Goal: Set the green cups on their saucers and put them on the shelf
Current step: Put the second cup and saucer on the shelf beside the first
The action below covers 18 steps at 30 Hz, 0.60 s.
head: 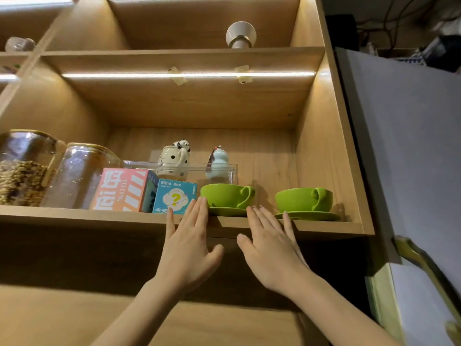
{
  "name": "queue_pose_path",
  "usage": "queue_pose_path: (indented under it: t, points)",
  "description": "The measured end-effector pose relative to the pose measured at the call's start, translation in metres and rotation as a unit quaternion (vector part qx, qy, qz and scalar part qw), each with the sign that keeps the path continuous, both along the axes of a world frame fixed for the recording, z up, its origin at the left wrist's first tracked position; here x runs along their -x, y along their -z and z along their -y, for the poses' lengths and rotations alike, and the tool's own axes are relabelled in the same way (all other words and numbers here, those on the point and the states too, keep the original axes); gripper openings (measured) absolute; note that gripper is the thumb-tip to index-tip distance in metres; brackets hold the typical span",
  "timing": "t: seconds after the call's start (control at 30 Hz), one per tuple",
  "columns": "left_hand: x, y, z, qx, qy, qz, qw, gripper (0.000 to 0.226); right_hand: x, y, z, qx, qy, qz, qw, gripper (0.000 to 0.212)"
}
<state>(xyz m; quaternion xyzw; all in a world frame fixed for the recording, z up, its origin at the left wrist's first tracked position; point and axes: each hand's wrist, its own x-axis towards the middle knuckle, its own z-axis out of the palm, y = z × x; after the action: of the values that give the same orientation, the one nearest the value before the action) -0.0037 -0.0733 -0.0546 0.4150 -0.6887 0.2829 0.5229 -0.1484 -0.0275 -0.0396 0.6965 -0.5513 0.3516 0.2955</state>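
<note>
Both green cups sit on saucers on the shelf (249, 222). Your left hand (189, 245) and right hand (269, 250) are flat, grip apart, holding nothing. Nudge the left saucer (225, 211) back gently (it hangs over the edge), away from the blue box (174, 197).

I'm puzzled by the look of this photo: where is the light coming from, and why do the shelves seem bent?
Head view: a light strip under the upper shelf lights the cups; the wide lens bows the shelf edges; the jars at left look soft.
</note>
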Motion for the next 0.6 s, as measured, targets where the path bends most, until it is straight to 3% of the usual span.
queue_pose_path:
  t: [0.17, 0.37, 0.6]
  points:
    - [-0.001, 0.002, 0.004, 0.02, -0.013, 0.006, 1.0, 0.095, -0.001, 0.001, 0.0, 0.008, 0.011, -0.01, 1.0, 0.061]
    - [-0.005, -0.005, 0.006, 0.001, 0.021, -0.057, 0.998, 0.084, -0.004, 0.01, -0.004, 0.055, -0.031, -0.026, 0.998, 0.058]
    - [0.006, 0.0, -0.005, 0.017, -0.001, -0.078, 0.997, 0.079, -0.01, 0.009, -0.002, 0.043, -0.001, -0.04, 0.998, 0.057]
